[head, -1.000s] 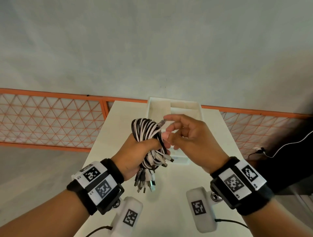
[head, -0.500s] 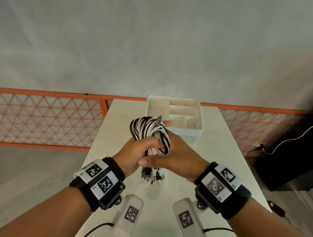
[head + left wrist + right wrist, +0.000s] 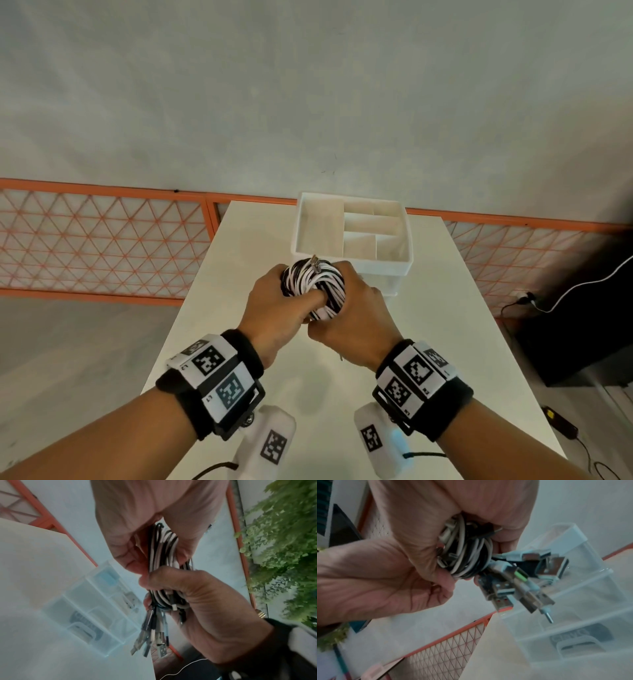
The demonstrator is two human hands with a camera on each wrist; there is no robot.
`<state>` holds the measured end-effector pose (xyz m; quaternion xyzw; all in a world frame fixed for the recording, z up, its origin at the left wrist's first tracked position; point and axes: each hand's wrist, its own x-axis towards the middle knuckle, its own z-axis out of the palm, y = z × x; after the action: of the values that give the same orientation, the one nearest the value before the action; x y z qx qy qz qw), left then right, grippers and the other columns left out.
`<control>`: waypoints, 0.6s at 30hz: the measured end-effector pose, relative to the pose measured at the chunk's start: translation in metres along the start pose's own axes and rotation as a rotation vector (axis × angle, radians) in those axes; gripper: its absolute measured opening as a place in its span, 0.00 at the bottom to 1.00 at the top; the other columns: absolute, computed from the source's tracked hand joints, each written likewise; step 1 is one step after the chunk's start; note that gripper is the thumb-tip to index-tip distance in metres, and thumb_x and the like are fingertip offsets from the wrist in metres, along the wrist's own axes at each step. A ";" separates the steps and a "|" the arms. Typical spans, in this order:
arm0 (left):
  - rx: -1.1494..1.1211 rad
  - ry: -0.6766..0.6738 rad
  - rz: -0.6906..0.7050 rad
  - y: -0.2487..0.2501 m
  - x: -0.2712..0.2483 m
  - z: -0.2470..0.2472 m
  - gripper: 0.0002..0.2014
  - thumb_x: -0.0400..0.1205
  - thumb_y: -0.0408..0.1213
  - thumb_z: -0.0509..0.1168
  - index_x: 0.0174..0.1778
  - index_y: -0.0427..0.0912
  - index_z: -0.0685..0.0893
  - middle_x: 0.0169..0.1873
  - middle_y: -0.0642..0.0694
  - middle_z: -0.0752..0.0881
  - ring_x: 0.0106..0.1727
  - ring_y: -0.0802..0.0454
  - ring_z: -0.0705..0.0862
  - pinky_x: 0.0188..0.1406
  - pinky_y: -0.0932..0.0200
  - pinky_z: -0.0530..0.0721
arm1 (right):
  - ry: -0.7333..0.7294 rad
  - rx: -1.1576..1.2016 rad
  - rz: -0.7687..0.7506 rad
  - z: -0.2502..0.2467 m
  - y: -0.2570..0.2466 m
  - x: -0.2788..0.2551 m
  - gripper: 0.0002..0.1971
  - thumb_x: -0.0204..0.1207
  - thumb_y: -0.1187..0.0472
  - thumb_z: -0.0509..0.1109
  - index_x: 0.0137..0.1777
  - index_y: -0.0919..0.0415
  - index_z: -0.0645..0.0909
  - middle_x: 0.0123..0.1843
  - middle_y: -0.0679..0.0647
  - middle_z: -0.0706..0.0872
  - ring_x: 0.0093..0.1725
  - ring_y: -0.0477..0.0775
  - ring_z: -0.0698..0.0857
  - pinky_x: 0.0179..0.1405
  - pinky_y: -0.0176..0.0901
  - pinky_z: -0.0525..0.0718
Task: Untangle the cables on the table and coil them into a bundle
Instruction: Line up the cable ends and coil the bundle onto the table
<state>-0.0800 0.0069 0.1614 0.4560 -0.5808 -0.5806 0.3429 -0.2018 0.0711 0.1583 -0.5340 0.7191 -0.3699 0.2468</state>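
A coiled bundle of black and white cables (image 3: 313, 287) is held above the white table (image 3: 428, 342) by both hands. My left hand (image 3: 274, 308) grips it from the left, thumb across the coils. My right hand (image 3: 356, 315) wraps it from the right and below. One metal plug (image 3: 315, 263) sticks up from the top of the coil. In the left wrist view the bundle (image 3: 163, 554) runs between both palms, and the loose plugs (image 3: 154, 639) hang below. In the right wrist view the coils (image 3: 467, 555) sit in my fist, with several USB plugs (image 3: 522, 588) fanning out.
A white divided box (image 3: 352, 270) on a clear drawer unit (image 3: 573, 601) stands just beyond the hands at the table's far end. An orange lattice fence (image 3: 102, 246) runs behind. A dark unit (image 3: 582, 325) and a white cord (image 3: 582, 287) lie off the right edge.
My right hand let go of a plug end it pinched above the coil and closed round the bundle. Both hands carried the bundle forward, closer to the box.
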 end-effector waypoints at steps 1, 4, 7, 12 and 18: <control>0.046 0.031 0.010 -0.003 0.002 0.002 0.15 0.64 0.37 0.73 0.46 0.44 0.85 0.40 0.43 0.91 0.44 0.43 0.91 0.42 0.46 0.91 | 0.003 -0.012 -0.002 0.003 0.002 0.001 0.34 0.57 0.52 0.78 0.64 0.43 0.70 0.47 0.42 0.89 0.48 0.54 0.89 0.44 0.54 0.91; 0.173 0.096 0.040 -0.010 0.005 0.008 0.08 0.71 0.34 0.71 0.44 0.46 0.82 0.39 0.47 0.89 0.42 0.49 0.88 0.36 0.56 0.86 | -0.011 -0.043 0.015 0.010 0.008 0.005 0.37 0.55 0.44 0.81 0.64 0.42 0.68 0.48 0.44 0.90 0.50 0.52 0.89 0.46 0.53 0.91; 0.276 0.112 0.024 -0.020 0.008 0.013 0.05 0.74 0.35 0.68 0.41 0.48 0.79 0.37 0.49 0.87 0.39 0.50 0.85 0.33 0.59 0.80 | -0.067 -0.032 0.090 0.015 0.017 0.007 0.39 0.54 0.46 0.84 0.64 0.42 0.70 0.51 0.42 0.90 0.52 0.48 0.88 0.51 0.47 0.91; 0.248 0.128 -0.152 -0.036 0.015 0.020 0.10 0.63 0.42 0.67 0.40 0.48 0.84 0.36 0.46 0.89 0.41 0.43 0.88 0.43 0.47 0.90 | -0.155 -0.044 0.180 0.023 0.039 0.016 0.39 0.51 0.56 0.83 0.64 0.43 0.70 0.50 0.46 0.89 0.54 0.53 0.86 0.49 0.53 0.92; 0.172 -0.034 -0.340 -0.056 0.019 0.030 0.06 0.71 0.37 0.73 0.43 0.42 0.90 0.38 0.43 0.93 0.44 0.46 0.92 0.32 0.57 0.88 | -0.193 -0.272 0.189 0.030 0.064 0.019 0.28 0.53 0.54 0.78 0.52 0.45 0.69 0.43 0.47 0.88 0.43 0.56 0.87 0.43 0.55 0.91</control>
<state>-0.1074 0.0057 0.1011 0.5652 -0.5485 -0.5862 0.1898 -0.2229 0.0551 0.0903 -0.5254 0.7825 -0.1912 0.2739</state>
